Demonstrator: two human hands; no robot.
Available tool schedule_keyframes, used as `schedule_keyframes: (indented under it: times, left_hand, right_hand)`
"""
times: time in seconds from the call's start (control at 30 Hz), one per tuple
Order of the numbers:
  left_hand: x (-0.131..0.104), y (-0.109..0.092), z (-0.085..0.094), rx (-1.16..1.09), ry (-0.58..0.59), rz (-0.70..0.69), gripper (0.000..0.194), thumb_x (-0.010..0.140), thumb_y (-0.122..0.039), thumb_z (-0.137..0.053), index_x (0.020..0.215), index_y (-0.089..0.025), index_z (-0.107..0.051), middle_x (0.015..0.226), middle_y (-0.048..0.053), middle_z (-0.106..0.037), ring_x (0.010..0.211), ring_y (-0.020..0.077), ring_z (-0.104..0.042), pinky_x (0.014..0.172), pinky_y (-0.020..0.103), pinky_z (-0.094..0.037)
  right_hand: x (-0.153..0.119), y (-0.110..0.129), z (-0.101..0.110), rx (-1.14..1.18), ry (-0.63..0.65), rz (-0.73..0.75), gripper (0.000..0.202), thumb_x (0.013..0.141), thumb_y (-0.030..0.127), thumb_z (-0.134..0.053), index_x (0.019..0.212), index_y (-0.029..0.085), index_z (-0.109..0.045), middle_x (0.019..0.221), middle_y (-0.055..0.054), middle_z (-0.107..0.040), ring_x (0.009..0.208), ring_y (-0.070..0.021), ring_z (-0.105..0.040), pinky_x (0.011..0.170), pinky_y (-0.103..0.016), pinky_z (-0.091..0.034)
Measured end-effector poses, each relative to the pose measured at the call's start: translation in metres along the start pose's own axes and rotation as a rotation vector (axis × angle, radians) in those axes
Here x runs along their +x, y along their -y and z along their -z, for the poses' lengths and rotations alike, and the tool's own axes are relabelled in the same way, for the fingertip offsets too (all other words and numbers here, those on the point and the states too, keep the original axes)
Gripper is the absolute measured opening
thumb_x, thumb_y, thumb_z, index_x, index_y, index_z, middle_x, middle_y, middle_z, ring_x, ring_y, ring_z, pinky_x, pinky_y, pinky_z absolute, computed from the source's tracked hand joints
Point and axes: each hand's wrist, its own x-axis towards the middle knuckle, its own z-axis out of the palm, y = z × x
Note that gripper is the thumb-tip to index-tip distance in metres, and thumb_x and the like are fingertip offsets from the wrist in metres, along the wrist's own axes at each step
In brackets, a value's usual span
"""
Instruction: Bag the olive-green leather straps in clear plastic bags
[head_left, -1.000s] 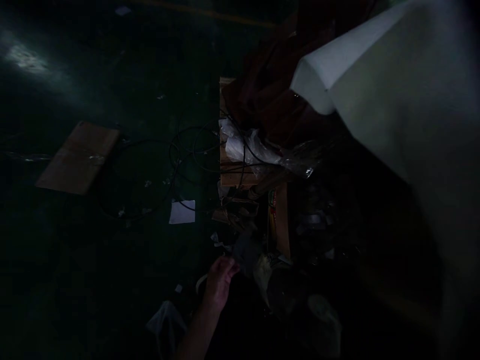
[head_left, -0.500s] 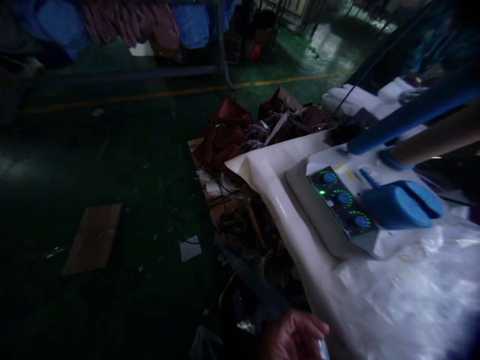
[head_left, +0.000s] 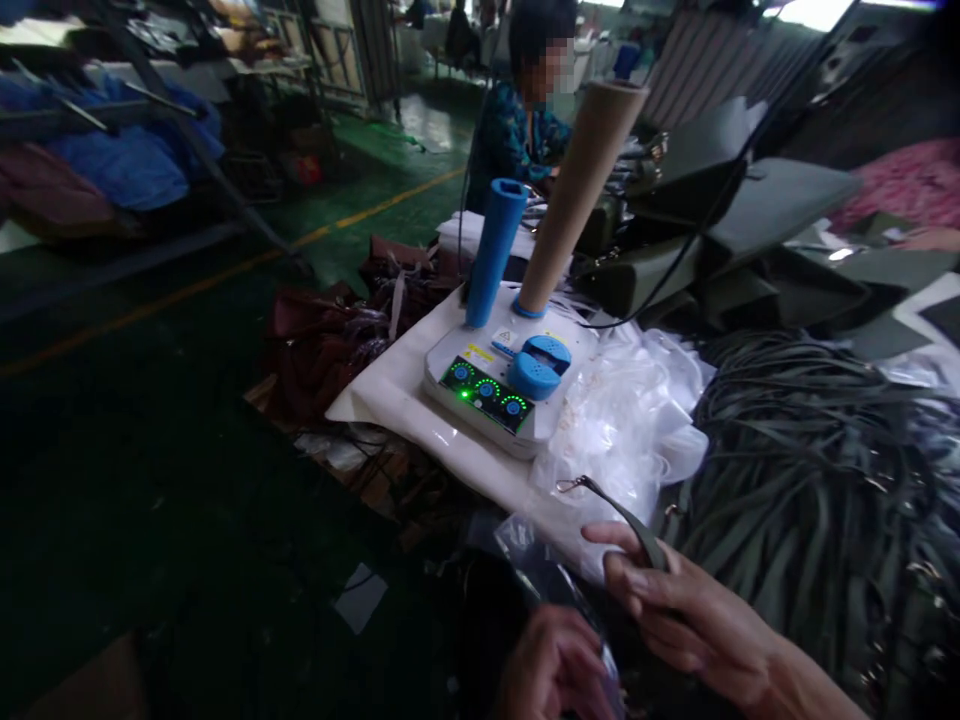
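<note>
My left hand (head_left: 551, 665) is at the bottom edge, its fingers curled round a clear plastic bag (head_left: 536, 565) that stands up above them. Just right of it, my right hand (head_left: 686, 610) grips a dark green strap (head_left: 626, 515) between thumb and fingers. A metal clip (head_left: 571, 484) ends the strap, which points up and left over a heap of clear plastic bags (head_left: 607, 420). Beyond my hands stands a white machine (head_left: 487, 435) with blue knobs, green lights, a blue tube (head_left: 496, 255) and a cardboard tube (head_left: 577, 195). Motion blurs my left fingers somewhat.
Many dark green straps (head_left: 810, 470) lie heaped at the right, below green bags (head_left: 780, 220). Dark red bags (head_left: 307, 350) lie beyond the white-covered table's corner (head_left: 367, 395). A person (head_left: 517, 130) works behind the machine. A metal rack (head_left: 187, 130) stands back left.
My view has swung right and up, bringing the person and the strap heap into sight. My right hand with the strap has come into view; more of the bag in my left hand shows.
</note>
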Motion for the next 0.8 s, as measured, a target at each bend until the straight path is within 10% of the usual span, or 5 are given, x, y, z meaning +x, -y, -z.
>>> schedule_keyframes:
  times: [0.2, 0.3, 0.47, 0.67, 0.8]
  left_hand:
    - [0.022, -0.062, -0.020, -0.414, -0.522, -0.065, 0.029, 0.066, -0.007, -0.068, 0.090, -0.021, -0.061, 0.086, -0.001, -0.063, 0.073, 0.0074, -0.062, 0.067, 0.015, -0.053]
    - [0.029, -0.086, -0.050, -0.521, -0.493, -0.066, 0.022, 0.074, -0.007, -0.054, 0.089, -0.019, -0.064, 0.090, 0.003, -0.067, 0.078, 0.0113, -0.066, 0.068, 0.020, -0.056]
    - [0.026, -0.117, -0.102, -0.496, -0.383, -0.214, 0.026, 0.076, -0.016, -0.046, 0.091, -0.016, -0.067, 0.094, 0.006, -0.070, 0.089, 0.0143, -0.065, 0.074, 0.021, -0.057]
    - [0.021, -0.161, -0.139, -0.258, -0.680, -0.805, 0.032, 0.074, -0.036, -0.052, 0.092, -0.012, -0.065, 0.092, 0.004, -0.066, 0.087, 0.0116, -0.062, 0.071, 0.014, -0.056]
    - [0.025, -0.166, -0.121, -0.191, -0.829, -0.961, 0.029, 0.072, -0.032, -0.050, 0.088, -0.009, -0.061, 0.086, 0.005, -0.061, 0.088, 0.0115, -0.059, 0.078, 0.017, -0.054]
  right_hand:
    - [-0.016, -0.007, 0.012, -0.051, -0.055, 0.363, 0.038, 0.075, 0.050, -0.063, 0.090, 0.014, -0.063, 0.045, 0.009, -0.034, 0.034, 0.0005, -0.019, 0.034, -0.013, -0.017]
    - [-0.014, -0.015, 0.005, -0.060, 0.009, 0.400, 0.056, 0.064, 0.046, -0.074, 0.110, 0.018, -0.057, 0.057, 0.006, -0.050, 0.037, 0.0004, -0.027, 0.033, -0.012, -0.020]
    - [-0.025, -0.013, 0.007, -0.187, 0.160, 0.288, 0.037, 0.064, 0.042, -0.074, 0.078, 0.009, -0.064, 0.060, -0.001, -0.061, 0.030, 0.0003, -0.033, 0.028, -0.013, -0.022]
    - [-0.072, -0.014, 0.088, -0.184, 0.270, 0.127, 0.037, 0.061, 0.040, -0.076, 0.075, 0.010, -0.059, 0.048, 0.002, -0.057, 0.028, -0.0025, -0.040, 0.026, -0.010, -0.026]
    - [-0.106, -0.002, 0.145, -0.213, 0.224, 0.184, 0.035, 0.064, 0.040, -0.074, 0.074, 0.011, -0.057, 0.042, 0.006, -0.049, 0.026, -0.0025, -0.038, 0.026, -0.010, -0.028]
